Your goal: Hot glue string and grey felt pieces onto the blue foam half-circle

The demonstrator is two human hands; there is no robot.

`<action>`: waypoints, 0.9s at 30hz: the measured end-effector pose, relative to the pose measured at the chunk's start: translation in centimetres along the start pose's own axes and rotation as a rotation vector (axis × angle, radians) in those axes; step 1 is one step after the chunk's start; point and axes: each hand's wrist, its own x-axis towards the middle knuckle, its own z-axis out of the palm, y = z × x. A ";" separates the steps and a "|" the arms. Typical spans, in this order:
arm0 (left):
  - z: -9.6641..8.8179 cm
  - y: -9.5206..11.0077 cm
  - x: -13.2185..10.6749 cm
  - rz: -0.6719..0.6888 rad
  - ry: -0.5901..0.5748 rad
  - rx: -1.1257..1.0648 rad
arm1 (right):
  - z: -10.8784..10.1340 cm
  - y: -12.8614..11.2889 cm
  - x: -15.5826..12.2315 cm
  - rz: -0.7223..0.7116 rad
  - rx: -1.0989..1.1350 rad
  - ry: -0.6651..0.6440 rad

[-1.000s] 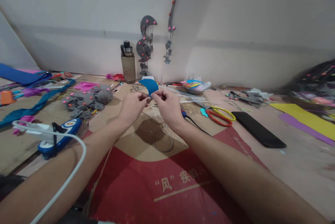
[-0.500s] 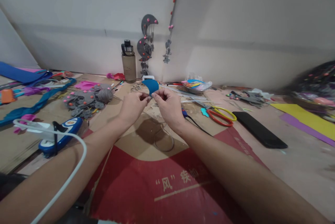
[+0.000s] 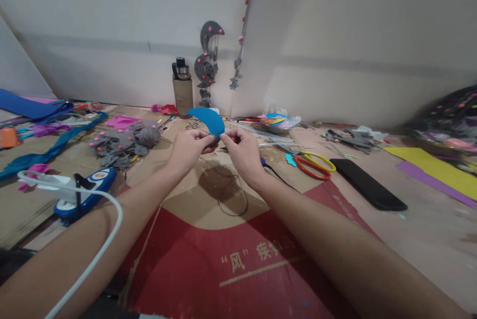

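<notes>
Both my hands meet above the cardboard-covered table (image 3: 179,195), pinching a blue crescent-shaped felt piece (image 3: 207,119) at its lower tip. My left hand (image 3: 190,149) is closed on the piece from the left. My right hand (image 3: 242,152) is closed on it from the right, finger and thumb pressed together. A thin thread loop (image 3: 233,195) hangs down from my hands to the cardboard.
A brown bottle (image 3: 182,89) stands by the wall beside hanging grey felt moons (image 3: 207,58). Grey felt pieces (image 3: 122,142) lie to the left, a blue-white device (image 3: 87,191) nearer me. Scissors (image 3: 311,164), a black phone (image 3: 367,191) and yellow sheets (image 3: 436,170) lie right.
The blue felt piece has turned in my fingers, so that it now reaches further to the left as a wider crescent. My hands stay almost where they were.
</notes>
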 end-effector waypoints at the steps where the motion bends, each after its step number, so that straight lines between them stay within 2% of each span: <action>1: 0.0 0.0 0.0 -0.008 -0.002 -0.020 | 0.0 0.0 0.0 0.007 0.000 -0.001; 9: 0.2 0.3 -0.1 -0.067 -0.008 -0.142 | 0.2 0.7 0.3 0.063 0.063 -0.003; 27: 0.2 0.5 -0.2 -0.097 -0.042 -0.213 | 0.4 2.0 0.6 0.129 0.169 -0.046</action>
